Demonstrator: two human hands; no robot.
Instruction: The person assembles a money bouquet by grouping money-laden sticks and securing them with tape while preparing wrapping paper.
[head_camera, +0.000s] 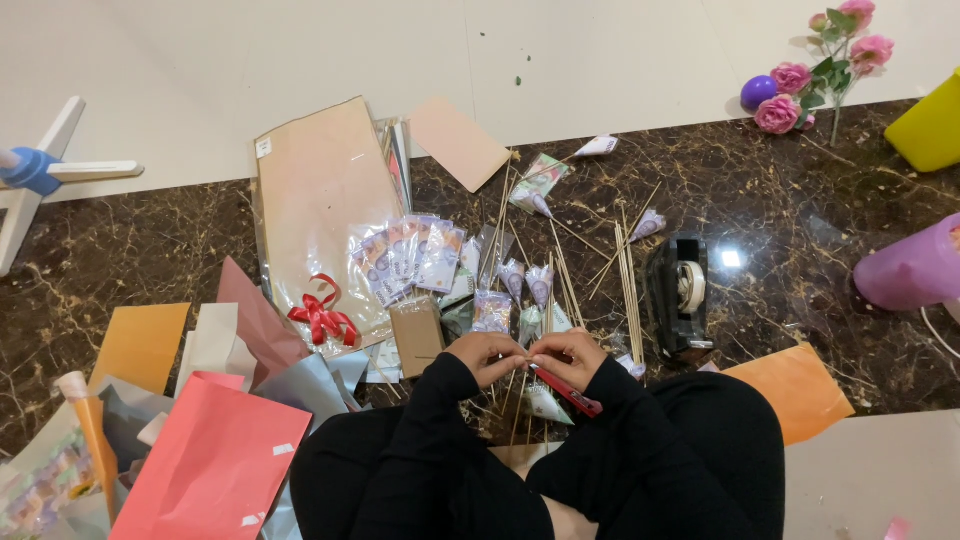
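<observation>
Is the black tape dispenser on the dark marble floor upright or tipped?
Upright: the black tape dispenser sits on its base, tape roll visible in its middle.

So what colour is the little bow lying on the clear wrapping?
The bow is bright red, lying left of the person's hands; the head view shows it clearly.

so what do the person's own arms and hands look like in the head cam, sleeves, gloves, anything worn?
Both arms wear long black sleeves reaching the wrists. Left hand and right hand are bare: no gloves. No rings, watch or markings can be made out at this size. The lap below looks equally black.
</observation>
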